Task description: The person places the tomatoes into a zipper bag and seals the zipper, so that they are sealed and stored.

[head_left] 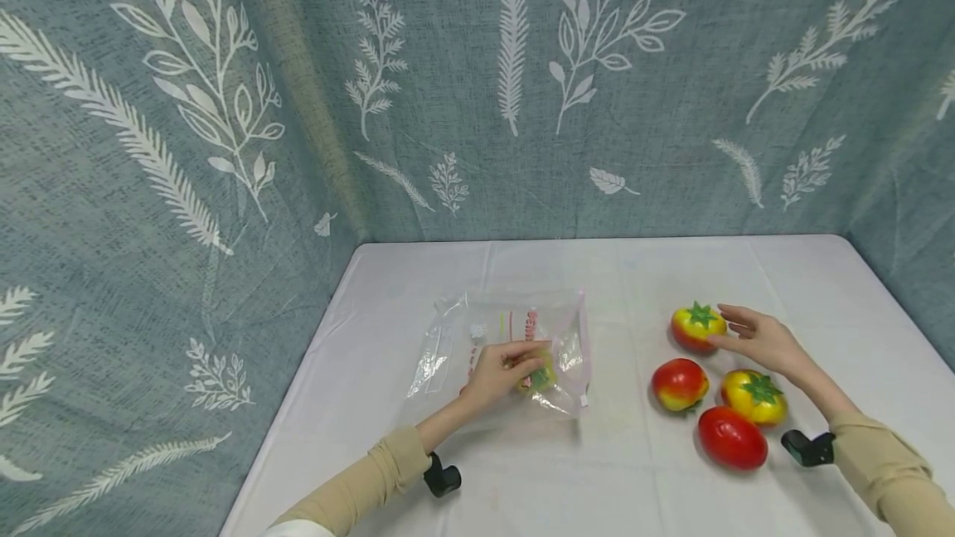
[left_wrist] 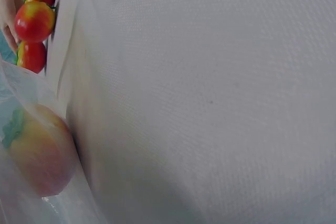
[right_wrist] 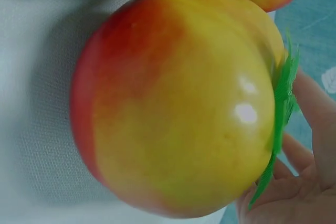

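"What does the head view show of the right hand [head_left: 763,342]?"

"It's loosely spread, thumb low and fingers high, at the right side of the far fruit [head_left: 695,328]. The thumb tip meets or nearly meets the skin. I see no grip there."

"And the left?"

"The left hand [head_left: 496,371] is bent in on the bag [head_left: 457,336]. It seems to pinch the film, though the tips are hard to make out. The bag fruit [head_left: 546,371] lies inside, just by those fingertips."

"Anything near the right hand to mind?"

"Three neighbours on the wrist side: the red-yellow fruit [head_left: 680,384], the yellow fruit [head_left: 753,398] and the red fruit [head_left: 732,438]. I'd bring the far fruit straight up, so as not to nudge them."

"What does the left wrist view add?"

"The bag and the fruit within, at the lower left; the left hand itself doesn't show. I'd pinch lightly and hold the film steady, since it looks thin enough to crumple."

"And the right wrist view?"

"A big fruit fills the middle, between camera and right hand. It's probably the yellow one, but I can't be sure. The palm and partly bent fingers show beyond its leaves, with the actual contact hidden. The skin looks glossy, so I'd wrap thumb and fingers well round opposite sides before lifting; a fingertip push could roll it."
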{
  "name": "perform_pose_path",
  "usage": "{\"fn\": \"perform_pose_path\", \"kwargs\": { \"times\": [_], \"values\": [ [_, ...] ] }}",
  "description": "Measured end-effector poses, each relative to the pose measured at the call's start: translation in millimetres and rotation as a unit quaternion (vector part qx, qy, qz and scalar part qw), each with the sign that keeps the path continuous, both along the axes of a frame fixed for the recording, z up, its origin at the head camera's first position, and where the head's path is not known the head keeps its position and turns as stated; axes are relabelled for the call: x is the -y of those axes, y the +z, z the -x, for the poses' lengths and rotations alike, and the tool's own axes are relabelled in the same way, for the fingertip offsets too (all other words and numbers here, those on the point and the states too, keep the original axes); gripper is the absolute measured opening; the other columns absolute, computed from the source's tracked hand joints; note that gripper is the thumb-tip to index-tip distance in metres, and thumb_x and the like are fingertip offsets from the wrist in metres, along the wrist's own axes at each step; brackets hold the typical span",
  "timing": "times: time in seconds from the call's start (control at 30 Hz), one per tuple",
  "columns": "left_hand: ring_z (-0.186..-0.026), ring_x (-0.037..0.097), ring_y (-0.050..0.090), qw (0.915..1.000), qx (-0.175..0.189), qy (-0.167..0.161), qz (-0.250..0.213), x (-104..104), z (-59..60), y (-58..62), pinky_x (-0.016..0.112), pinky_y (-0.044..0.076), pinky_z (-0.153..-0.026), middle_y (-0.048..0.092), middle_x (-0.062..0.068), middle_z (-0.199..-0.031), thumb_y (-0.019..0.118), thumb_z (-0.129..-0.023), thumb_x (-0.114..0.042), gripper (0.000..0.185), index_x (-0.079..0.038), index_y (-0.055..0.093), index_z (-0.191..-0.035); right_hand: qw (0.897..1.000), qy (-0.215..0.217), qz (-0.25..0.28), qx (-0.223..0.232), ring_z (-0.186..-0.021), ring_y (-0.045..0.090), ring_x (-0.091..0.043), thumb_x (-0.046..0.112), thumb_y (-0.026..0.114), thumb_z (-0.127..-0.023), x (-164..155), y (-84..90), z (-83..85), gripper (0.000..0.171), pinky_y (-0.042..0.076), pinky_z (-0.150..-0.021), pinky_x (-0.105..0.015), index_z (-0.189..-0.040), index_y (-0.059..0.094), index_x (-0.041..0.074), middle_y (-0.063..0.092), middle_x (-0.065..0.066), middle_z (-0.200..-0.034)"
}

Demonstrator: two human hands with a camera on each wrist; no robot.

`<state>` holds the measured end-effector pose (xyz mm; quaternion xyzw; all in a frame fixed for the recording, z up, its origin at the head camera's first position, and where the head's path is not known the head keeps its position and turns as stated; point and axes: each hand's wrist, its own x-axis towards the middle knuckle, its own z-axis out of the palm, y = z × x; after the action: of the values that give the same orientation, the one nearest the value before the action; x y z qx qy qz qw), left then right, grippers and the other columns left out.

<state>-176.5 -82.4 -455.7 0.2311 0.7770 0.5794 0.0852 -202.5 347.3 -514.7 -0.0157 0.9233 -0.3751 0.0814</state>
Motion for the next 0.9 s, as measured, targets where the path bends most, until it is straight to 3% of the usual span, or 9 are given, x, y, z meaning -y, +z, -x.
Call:
{"fn": "perform_pose_path", "kwargs": {
  "times": [0.17, 0.33, 0.9],
  "values": [
    [-0.057, 0.003, 0.049, 1.0, 0.001, 0.0, -0.003, -0.4, -0.4, 0.7, 0.01, 0.036, -0.049, 0.069, 0.025, -0.094, 0.063, -0.089, -0.004, 0.028, 0.005, 0.064, -0.116, 1.0, 0.008, -0.002, 0.003, -0.123, 0.041, -0.054, 0.052, 0.063, -0.085, 15.2, 20.5, -7.8, 0.087, 0.046, -0.091, -0.057, -0.142, 0.032, -0.007, 0.037, -0.034, -0.142],
    [-0.059, 0.0, 0.05, 1.0, 0.004, 0.005, 0.002, -0.7, -1.1, 1.9, 0.01, 0.038, -0.05, 0.07, 0.024, -0.1, 0.064, -0.088, -0.004, 0.028, 0.004, 0.064, -0.115, 1.0, 0.012, -0.007, 0.005, -0.121, 0.041, -0.055, 0.044, 0.064, -0.088, 29.2, 39.4, -15.5, 0.081, 0.046, -0.091, -0.058, -0.14, 0.033, -0.01, 0.038, -0.037, -0.138],
    [-0.059, 0.001, 0.051, 0.9999, 0.012, 0.0, -0.003, 0.2, -1.0, 0.9, 0.012, 0.04, -0.049, 0.069, 0.025, -0.097, 0.063, -0.089, -0.003, 0.029, 0.005, 0.064, -0.116, 1.0, 0.008, -0.007, 0.004, -0.12, 0.042, -0.055, 0.039, 0.066, -0.088, 33.5, 41.5, -15.5, 0.078, 0.047, -0.091, -0.056, -0.139, 0.034, -0.01, 0.038, -0.037, -0.137]
  ]
}}
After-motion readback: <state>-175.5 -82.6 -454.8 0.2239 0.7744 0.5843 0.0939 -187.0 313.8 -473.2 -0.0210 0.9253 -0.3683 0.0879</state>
